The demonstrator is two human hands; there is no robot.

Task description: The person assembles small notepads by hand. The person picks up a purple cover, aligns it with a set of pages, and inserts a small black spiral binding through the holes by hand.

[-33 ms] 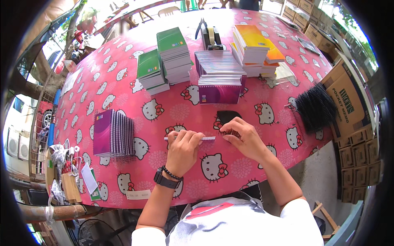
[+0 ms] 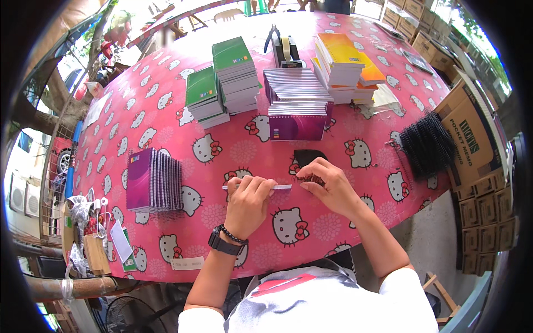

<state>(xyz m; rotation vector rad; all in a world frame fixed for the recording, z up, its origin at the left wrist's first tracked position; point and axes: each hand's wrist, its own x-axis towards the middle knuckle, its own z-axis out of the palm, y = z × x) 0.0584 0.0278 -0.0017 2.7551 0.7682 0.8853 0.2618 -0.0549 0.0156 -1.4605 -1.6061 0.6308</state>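
Note:
My left hand (image 2: 251, 194) is closed over a thin notebook (image 2: 282, 187), held edge-on so that mostly its narrow white edge with small holes shows. Just right of that edge, my right hand (image 2: 330, 186) is curled with thumb and forefinger close together. Something dark, possibly a bit of black wire coil, shows under its fingers, but I cannot make it out. Beyond the right hand lies a flat black piece (image 2: 308, 157). To the left stands a stack of purple notebooks (image 2: 152, 180) with black coil bindings.
Beyond my hands are more purple notebooks (image 2: 297, 126), green notebook stacks (image 2: 233, 55), yellow and orange ones (image 2: 340, 50), a tape dispenser (image 2: 286, 53) and pliers (image 2: 270, 39). Black wire coils (image 2: 426, 145) lie at right beside a cardboard box (image 2: 469, 130). A paper strip (image 2: 187, 263) lies near the front edge.

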